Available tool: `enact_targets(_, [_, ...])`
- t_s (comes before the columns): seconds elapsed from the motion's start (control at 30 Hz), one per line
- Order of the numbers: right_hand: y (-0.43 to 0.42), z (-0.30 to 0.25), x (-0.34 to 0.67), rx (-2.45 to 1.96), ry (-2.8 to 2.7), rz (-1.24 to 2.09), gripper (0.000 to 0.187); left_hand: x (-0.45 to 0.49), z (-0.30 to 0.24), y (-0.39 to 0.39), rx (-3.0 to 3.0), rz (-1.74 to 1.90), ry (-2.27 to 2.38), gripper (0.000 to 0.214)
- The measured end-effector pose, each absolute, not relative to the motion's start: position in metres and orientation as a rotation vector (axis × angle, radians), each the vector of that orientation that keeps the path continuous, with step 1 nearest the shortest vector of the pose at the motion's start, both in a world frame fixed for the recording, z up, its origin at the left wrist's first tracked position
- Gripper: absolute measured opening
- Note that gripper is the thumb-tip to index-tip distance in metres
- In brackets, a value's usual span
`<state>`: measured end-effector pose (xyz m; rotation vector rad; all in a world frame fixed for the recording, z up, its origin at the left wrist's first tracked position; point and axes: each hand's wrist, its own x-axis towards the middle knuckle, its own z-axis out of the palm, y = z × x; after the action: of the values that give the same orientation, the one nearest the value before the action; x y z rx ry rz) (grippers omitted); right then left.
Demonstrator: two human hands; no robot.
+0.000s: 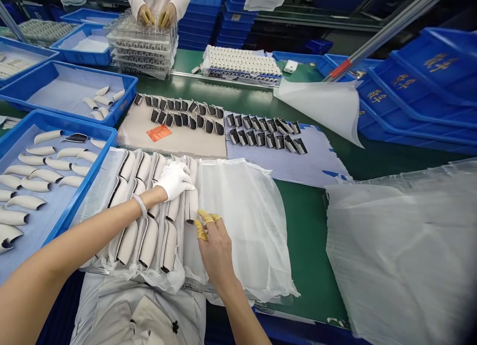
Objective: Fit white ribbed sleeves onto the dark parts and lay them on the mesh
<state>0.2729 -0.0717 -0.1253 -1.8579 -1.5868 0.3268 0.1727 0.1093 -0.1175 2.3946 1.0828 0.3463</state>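
You have, to your right, stacked blue plastic trays [421, 82] and a loose clear plastic sheet [395, 255]; ahead on the green table [305, 236], black-and-white parts [186, 116] in rows on a beige pad [190, 145], plus a stack of clear trays [141, 49].

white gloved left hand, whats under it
The white-gloved left hand rests over curved white parts with black edges in clear plastic packing; what lies directly beneath the palm is hidden by the hand.

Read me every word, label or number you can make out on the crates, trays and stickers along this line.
Gold characters on the blue plastic crates: too blurred to quote.
Orange label on the beige board: too small to read.
Mark on the blue tray rim: too small to read.
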Motion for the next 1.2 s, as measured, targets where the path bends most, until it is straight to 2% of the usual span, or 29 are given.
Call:
enact_targets(0.17, [-0.065, -0.13, 0.271, -1.896, -1.793, 0.163, 0.035, 0.169, -0.11, 0.103, 2.46, 0.358, 1.051, 0.018])
enact_targets(0.33, [-0.059, -0.134, 0.274, -1.821, -1.967, 0.027, 0.034, 0.134, -0.08, 0.107, 2.462, 0.398, 1.096, 0.019])
enact_targets(0.47, [-0.054, -0.137, 0.285, -1.656, -2.06, -0.03, 0.035, 0.064, -0.055, 0.107, 2.42, 0.409, 1.26, 0.022])
enact_targets(0.63, [-0.033, -0.132, 0.287, -1.596, -2.066, -0.234, 0.039, -0.062, -0.054, 0.108, 2.168, 0.431, 1.8, 0.025])
enact_targets(0.7, [-0.019, -0.122, 0.272, -1.537, -2.076, -0.191, 0.035, -0.108, -0.065, 0.112, 2.006, 0.413, 1.994, 0.021])
enact_targets(0.8, [0.013, -0.103, 0.226, -1.374, -2.129, 0.043, 0.023, -0.148, -0.088, 0.12, 1.845, 0.379, 2.073, 0.017])
enact_targets(0.87, [0.041, -0.093, 0.184, -1.333, -2.217, 0.203, 0.025, -0.152, -0.106, 0.124, 1.814, 0.373, 2.014, 0.021])
enact_targets(1.03, [0.113, -0.091, 0.073, -1.353, -2.474, 0.253, 0.025, -0.127, -0.14, 0.125, 1.775, 0.407, 1.914, 0.03])
enact_targets(1.1, [0.135, -0.098, 0.039, -1.409, -2.562, 0.273, 0.023, -0.124, -0.141, 0.122, 1.737, 0.43, 1.918, 0.027])
enact_targets(1.2, [0.161, -0.109, 0.004, -1.541, -2.625, 0.341, 0.029, -0.134, -0.126, 0.111, 1.677, 0.495, 1.928, 0.017])
